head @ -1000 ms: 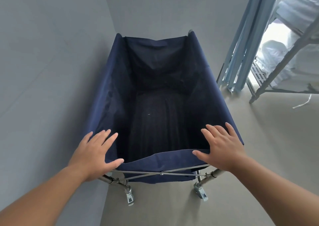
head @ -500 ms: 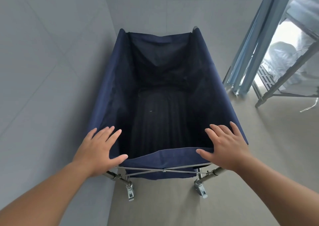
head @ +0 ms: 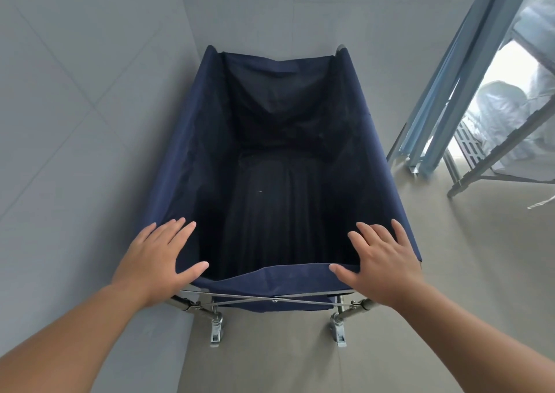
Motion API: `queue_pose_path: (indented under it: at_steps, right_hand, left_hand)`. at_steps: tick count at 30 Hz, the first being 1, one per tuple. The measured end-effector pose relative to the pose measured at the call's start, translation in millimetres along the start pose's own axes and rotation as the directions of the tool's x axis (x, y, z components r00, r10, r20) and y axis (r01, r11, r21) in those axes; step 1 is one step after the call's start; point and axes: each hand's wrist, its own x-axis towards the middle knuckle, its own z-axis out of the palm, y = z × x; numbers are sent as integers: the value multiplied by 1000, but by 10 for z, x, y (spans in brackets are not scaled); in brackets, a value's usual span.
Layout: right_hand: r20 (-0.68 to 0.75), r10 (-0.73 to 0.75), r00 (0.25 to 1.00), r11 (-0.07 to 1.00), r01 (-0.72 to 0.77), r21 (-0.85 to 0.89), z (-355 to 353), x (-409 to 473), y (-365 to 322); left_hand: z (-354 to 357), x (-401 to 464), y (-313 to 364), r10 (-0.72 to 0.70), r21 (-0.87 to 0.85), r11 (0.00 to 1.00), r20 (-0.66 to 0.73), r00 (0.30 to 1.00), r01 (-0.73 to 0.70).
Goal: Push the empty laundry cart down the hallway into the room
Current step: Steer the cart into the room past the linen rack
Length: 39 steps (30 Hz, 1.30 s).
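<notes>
The navy laundry cart (head: pixel 279 164) stands beside the left wall (head: pixel 75 122). The left hand (head: pixel 156 260) and right hand (head: pixel 384 260) lie flat on its near corners, fingers spread, seemingly pressing rather than gripping.

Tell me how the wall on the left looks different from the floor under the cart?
The wall is bluish grey, and the floor is a warmer beige. The wall shows thin tile lines crossing it, while the floor looks plain. The wall runs right beside the laundry cart, and the floor carries its caster wheels. Both look smooth and bare.
</notes>
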Motion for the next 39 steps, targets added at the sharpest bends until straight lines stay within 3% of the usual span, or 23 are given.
queue_pose_path:
  at_steps: [23, 28, 30, 33, 39]
  right_hand:
    - [48, 18, 999, 999, -15, -48, -96, 137, -10]
    - [-37, 46, 998, 999, -45, 11, -129, 159, -33]
    - [-107, 79, 991, 995, -72, 62, -130, 169, -28]
    - [-176, 92, 980, 993, -78, 84, -94, 165, 20]
    - [-142, 77, 987, 997, -75, 20, -54, 166, -7]
  left_hand:
    - [-118, 114, -25, 44, -15, 999, 6, 999, -44]
    - [-161, 99, -48, 43, -10, 999, -49, 998, -44]
    - [-151, 98, -87, 82, 24, 996, -77, 994, -81]
    - [-137, 88, -171, 155, 142, 978, -7, 988, -152]
    - [-138, 53, -301, 220, 319, 923, 23, 975, -215]
